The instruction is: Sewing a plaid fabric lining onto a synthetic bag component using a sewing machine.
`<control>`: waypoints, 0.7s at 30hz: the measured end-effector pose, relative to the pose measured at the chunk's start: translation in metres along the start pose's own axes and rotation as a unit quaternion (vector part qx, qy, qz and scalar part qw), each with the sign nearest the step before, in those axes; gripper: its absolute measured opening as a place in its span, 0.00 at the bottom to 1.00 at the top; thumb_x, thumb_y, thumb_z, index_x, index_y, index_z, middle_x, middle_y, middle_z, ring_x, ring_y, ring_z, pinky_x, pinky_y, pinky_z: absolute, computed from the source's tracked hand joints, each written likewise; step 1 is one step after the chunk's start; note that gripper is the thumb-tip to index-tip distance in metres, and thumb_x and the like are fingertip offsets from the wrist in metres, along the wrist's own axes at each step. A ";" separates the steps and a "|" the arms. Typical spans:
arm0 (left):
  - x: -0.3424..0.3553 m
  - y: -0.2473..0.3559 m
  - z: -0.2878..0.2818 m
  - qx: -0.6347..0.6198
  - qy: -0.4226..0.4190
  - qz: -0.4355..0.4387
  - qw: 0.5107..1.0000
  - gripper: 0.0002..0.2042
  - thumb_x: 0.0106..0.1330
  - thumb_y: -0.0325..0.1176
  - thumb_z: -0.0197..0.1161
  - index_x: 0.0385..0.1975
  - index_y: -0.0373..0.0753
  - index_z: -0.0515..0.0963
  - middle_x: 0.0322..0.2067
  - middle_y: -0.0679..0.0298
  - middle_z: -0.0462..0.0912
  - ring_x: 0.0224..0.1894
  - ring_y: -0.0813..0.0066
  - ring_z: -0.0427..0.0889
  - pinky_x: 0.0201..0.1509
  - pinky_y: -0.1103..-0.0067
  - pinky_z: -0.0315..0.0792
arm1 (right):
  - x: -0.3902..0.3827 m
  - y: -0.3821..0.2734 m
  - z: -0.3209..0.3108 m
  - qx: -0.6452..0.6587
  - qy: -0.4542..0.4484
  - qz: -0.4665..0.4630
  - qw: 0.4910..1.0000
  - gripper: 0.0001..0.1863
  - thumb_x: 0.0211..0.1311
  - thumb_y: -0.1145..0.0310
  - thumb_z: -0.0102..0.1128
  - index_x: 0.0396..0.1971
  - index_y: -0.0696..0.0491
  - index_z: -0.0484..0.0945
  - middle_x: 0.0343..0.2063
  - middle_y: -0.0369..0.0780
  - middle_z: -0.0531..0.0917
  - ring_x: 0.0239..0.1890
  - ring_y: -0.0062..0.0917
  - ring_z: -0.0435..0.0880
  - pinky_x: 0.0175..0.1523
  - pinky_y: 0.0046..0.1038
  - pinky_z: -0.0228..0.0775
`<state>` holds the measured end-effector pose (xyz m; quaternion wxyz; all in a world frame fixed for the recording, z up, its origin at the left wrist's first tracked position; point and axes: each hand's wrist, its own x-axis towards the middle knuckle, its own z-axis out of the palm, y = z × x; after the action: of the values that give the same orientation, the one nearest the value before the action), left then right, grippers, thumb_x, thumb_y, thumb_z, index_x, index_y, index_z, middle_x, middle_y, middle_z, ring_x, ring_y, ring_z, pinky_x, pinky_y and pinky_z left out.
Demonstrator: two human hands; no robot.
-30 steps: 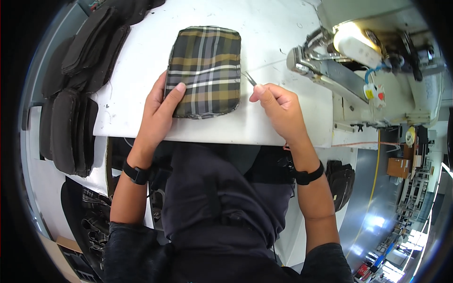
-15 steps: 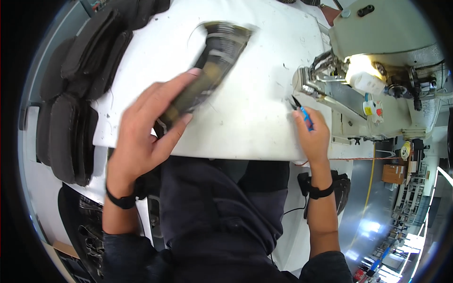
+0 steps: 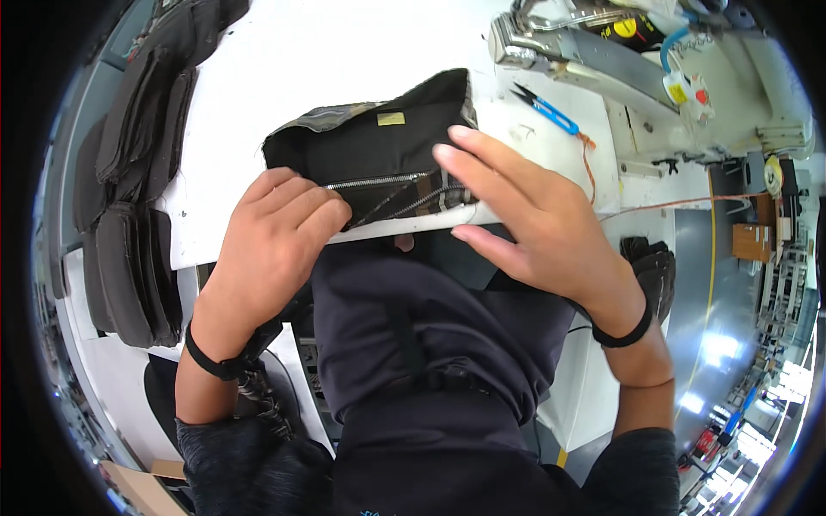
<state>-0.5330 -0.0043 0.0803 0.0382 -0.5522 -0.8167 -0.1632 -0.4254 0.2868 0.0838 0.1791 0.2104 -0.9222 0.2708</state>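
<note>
A plaid fabric pouch (image 3: 379, 146) lies turned over at the near edge of the white table (image 3: 344, 52), showing its black lining and a metal zipper along the front. My left hand (image 3: 280, 228) grips the pouch at the zipper's left end. My right hand (image 3: 525, 211) rests on the pouch's right side with the fingers spread over it. Blue-handled thread snips (image 3: 544, 110) lie on the table just beyond my right hand, beside the sewing machine (image 3: 654, 60).
Stacks of dark fabric pieces (image 3: 138, 181) stand along the table's left side. An orange cord (image 3: 671, 206) runs off the table's right end. Another dark piece (image 3: 650, 262) lies below the table at the right.
The pouch was lifted and flipped by my left hand and now lies lining up at the table's edge. My right hand put the snips down by the machine and came onto the pouch.
</note>
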 end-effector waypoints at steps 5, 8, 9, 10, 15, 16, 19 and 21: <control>-0.021 0.004 0.007 0.011 0.005 -0.025 1.000 0.16 0.49 0.26 0.76 0.33 0.38 0.74 0.38 0.61 0.85 0.42 0.59 0.83 0.54 0.67 0.74 | -0.012 0.022 -0.001 -0.111 -0.152 -0.019 0.982 0.15 0.54 0.69 0.75 0.39 0.54 0.80 0.41 0.39 0.80 0.36 0.33 0.82 0.45 0.35 0.76; -0.023 0.005 0.003 0.038 0.025 -0.021 0.999 0.18 0.48 0.31 0.77 0.31 0.39 0.73 0.43 0.60 0.86 0.47 0.57 0.84 0.55 0.64 0.74 | -0.019 0.021 -0.004 -0.080 -0.163 -0.047 0.982 0.11 0.54 0.72 0.74 0.35 0.56 0.81 0.43 0.39 0.81 0.38 0.34 0.83 0.45 0.35 0.77; -0.020 0.008 -0.003 0.064 0.011 -0.020 0.998 0.18 0.48 0.33 0.78 0.29 0.39 0.71 0.49 0.60 0.86 0.55 0.56 0.83 0.60 0.61 0.73 | -0.022 0.023 -0.002 -0.070 -0.148 -0.061 0.985 0.12 0.53 0.72 0.74 0.36 0.56 0.82 0.45 0.40 0.81 0.39 0.34 0.83 0.45 0.35 0.78; -0.021 0.008 -0.003 0.058 0.011 -0.021 0.998 0.18 0.48 0.33 0.78 0.29 0.39 0.71 0.49 0.60 0.86 0.55 0.56 0.83 0.60 0.61 0.73 | -0.025 0.025 -0.002 -0.061 -0.133 -0.074 0.986 0.13 0.53 0.72 0.74 0.38 0.57 0.83 0.46 0.41 0.82 0.40 0.35 0.84 0.45 0.36 0.79; -0.026 0.008 -0.001 0.078 -0.007 -0.055 0.995 0.18 0.47 0.35 0.79 0.26 0.40 0.71 0.56 0.58 0.86 0.65 0.55 0.79 0.73 0.56 0.67 | -0.029 0.028 -0.005 -0.063 -0.151 -0.081 0.983 0.17 0.51 0.72 0.75 0.43 0.57 0.84 0.49 0.42 0.82 0.42 0.37 0.85 0.46 0.36 0.80; -0.025 0.008 0.000 0.084 0.000 -0.065 0.994 0.18 0.46 0.34 0.79 0.26 0.40 0.72 0.57 0.58 0.86 0.66 0.55 0.78 0.75 0.55 0.65 | -0.030 0.029 -0.006 -0.062 -0.154 -0.083 0.983 0.19 0.49 0.72 0.75 0.43 0.57 0.85 0.48 0.43 0.81 0.41 0.37 0.85 0.46 0.36 0.80; -0.026 0.004 0.003 0.088 0.003 -0.079 0.993 0.18 0.45 0.34 0.80 0.26 0.41 0.72 0.58 0.57 0.85 0.67 0.55 0.78 0.79 0.52 0.60 | -0.031 0.031 -0.007 -0.053 -0.159 -0.079 0.983 0.22 0.45 0.73 0.78 0.44 0.57 0.84 0.48 0.43 0.81 0.42 0.38 0.85 0.45 0.37 0.80; -0.026 0.003 0.005 0.087 0.008 -0.087 0.992 0.19 0.44 0.32 0.80 0.26 0.42 0.71 0.59 0.57 0.85 0.67 0.54 0.78 0.80 0.51 0.58 | -0.034 0.033 -0.007 -0.050 -0.161 -0.076 0.983 0.23 0.44 0.73 0.78 0.44 0.57 0.84 0.48 0.43 0.81 0.42 0.38 0.85 0.45 0.37 0.80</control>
<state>-0.5198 -0.0247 0.0703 0.0786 -0.4720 -0.8725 -0.0984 -0.4112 0.3257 0.0605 0.0586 0.3111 -0.9327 0.1728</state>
